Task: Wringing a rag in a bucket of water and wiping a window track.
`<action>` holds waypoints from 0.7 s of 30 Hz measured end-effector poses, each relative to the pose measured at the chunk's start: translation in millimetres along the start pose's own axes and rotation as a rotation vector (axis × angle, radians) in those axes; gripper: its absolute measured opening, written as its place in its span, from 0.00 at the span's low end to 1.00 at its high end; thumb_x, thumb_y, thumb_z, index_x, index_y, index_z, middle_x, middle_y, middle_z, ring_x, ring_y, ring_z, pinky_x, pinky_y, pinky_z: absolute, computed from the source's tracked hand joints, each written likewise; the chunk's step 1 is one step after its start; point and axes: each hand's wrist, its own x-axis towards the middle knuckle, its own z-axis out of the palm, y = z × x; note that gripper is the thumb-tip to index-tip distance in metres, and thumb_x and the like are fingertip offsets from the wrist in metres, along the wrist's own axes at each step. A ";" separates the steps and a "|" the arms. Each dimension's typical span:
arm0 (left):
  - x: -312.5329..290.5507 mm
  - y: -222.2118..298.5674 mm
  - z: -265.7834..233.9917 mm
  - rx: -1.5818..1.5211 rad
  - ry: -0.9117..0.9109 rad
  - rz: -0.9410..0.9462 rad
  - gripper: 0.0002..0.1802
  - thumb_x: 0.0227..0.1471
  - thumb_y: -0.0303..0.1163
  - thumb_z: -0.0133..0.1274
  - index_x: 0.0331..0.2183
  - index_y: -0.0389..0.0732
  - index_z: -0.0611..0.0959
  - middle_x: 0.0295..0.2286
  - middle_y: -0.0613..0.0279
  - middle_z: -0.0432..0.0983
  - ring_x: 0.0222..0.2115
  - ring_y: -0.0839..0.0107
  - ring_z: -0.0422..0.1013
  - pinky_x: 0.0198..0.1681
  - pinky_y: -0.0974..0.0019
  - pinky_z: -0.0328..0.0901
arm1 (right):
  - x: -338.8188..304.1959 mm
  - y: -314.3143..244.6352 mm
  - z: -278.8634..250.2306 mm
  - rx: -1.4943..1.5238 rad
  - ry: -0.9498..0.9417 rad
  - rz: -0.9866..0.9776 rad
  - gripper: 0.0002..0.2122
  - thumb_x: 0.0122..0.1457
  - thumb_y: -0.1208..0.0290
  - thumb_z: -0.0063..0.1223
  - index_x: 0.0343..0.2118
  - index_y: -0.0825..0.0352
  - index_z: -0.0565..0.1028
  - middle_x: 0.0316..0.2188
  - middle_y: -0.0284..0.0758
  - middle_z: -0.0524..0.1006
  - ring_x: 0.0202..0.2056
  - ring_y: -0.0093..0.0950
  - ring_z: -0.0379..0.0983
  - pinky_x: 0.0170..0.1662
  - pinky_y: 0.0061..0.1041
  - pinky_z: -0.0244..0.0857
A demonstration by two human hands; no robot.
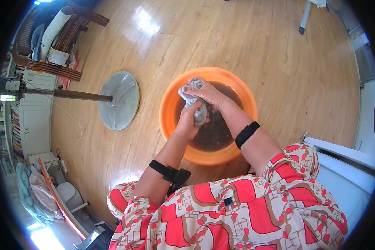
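Observation:
Both my hands grip a bunched, wet grey cloth (190,98) above an orange plastic basin (167,112). My left hand (189,121) is closed round its lower part, where a rounded lump sticks out beside the fingers. My right hand (209,94) is wrapped over the upper end, higher and farther away than the left. Dark, murky water (214,132) lies in the basin below. The folds hide the cloth's full shape, so I cannot tell what kind of piece it is. Some of my fingers are hidden behind it.
Left of the basin stands a round grey base (120,102) with a dark pole. A wooden chair (54,68) with things on it is at the far left, near white cabinets (37,121). A white and pale blue furnishing (341,166) is close on my right. Wooden floor (221,37) surrounds the basin.

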 end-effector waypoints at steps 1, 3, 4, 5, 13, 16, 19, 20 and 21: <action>-0.8 -0.1 2.4 -0.012 0.004 0.018 0.15 0.50 0.37 0.48 0.40 0.43 0.70 0.31 0.61 0.71 0.26 0.70 0.69 0.24 0.69 0.65 | -0.3 -1.1 2.6 -0.016 0.012 -0.018 0.22 0.47 0.60 0.61 0.42 0.64 0.66 0.35 0.34 0.71 0.37 0.25 0.68 0.38 0.25 0.65; -0.6 6.7 4.5 0.143 0.036 0.019 0.15 0.50 0.36 0.48 0.40 0.42 0.70 0.30 0.61 0.71 0.26 0.70 0.69 0.23 0.69 0.65 | 1.4 1.3 5.1 -0.031 0.026 -0.030 0.21 0.46 0.63 0.62 0.41 0.64 0.67 0.33 0.34 0.71 0.35 0.25 0.69 0.37 0.24 0.65; 2.3 8.7 5.5 0.296 0.065 0.020 0.14 0.50 0.34 0.47 0.40 0.42 0.70 0.30 0.61 0.71 0.27 0.70 0.69 0.23 0.69 0.66 | 4.1 5.6 4.8 0.002 0.110 -0.024 0.18 0.46 0.66 0.60 0.38 0.65 0.68 0.31 0.34 0.71 0.33 0.24 0.69 0.36 0.24 0.65; 9.6 7.4 4.3 0.293 0.064 0.017 0.14 0.50 0.34 0.47 0.40 0.42 0.70 0.30 0.61 0.71 0.27 0.70 0.69 0.23 0.69 0.66 | 6.5 9.5 3.9 0.034 0.196 -0.018 0.14 0.46 0.69 0.59 0.35 0.65 0.69 0.30 0.33 0.72 0.32 0.24 0.69 0.35 0.24 0.65; 18.2 -28.6 -27.5 1.441 0.228 0.255 0.33 0.45 0.34 0.49 0.47 0.26 0.55 0.36 0.32 0.69 0.33 0.49 0.73 0.33 0.53 0.67 | 15.3 87.0 -3.2 0.142 0.401 0.172 0.10 0.49 0.64 0.57 0.32 0.60 0.70 0.28 0.31 0.72 0.29 0.25 0.69 0.33 0.29 0.65; 10.9 -6.1 -23.9 1.471 0.201 0.051 0.31 0.44 0.31 0.50 0.46 0.27 0.57 0.37 0.32 0.69 0.37 0.46 0.71 0.38 0.49 0.65 | 0.1 57.1 -2.9 0.331 0.076 0.211 0.13 0.50 0.57 0.57 0.32 0.58 0.69 0.30 0.30 0.72 0.31 0.26 0.70 0.33 0.31 0.66; 3.4 11.0 -16.1 1.856 0.245 0.234 0.33 0.41 0.30 0.51 0.49 0.32 0.59 0.38 0.40 0.69 0.37 0.46 0.70 0.38 0.52 0.66 | -19.7 22.3 9.7 0.362 0.061 0.290 0.14 0.51 0.54 0.55 0.33 0.57 0.70 0.31 0.30 0.73 0.33 0.27 0.71 0.35 0.37 0.67; 3.4 11.6 -13.0 1.857 0.248 0.233 0.33 0.41 0.30 0.51 0.49 0.32 0.59 0.38 0.40 0.69 0.37 0.46 0.70 0.38 0.52 0.66 | -19.8 20.2 7.9 0.393 0.015 0.313 0.14 0.51 0.55 0.56 0.34 0.57 0.70 0.31 0.30 0.73 0.33 0.26 0.71 0.35 0.38 0.67; 3.8 11.5 -7.7 1.911 0.242 0.273 0.34 0.41 0.30 0.52 0.50 0.33 0.59 0.40 0.41 0.67 0.39 0.49 0.69 0.38 0.53 0.66 | -15.1 22.1 3.3 0.393 0.012 0.310 0.14 0.51 0.55 0.56 0.34 0.57 0.70 0.31 0.30 0.73 0.33 0.26 0.71 0.35 0.38 0.67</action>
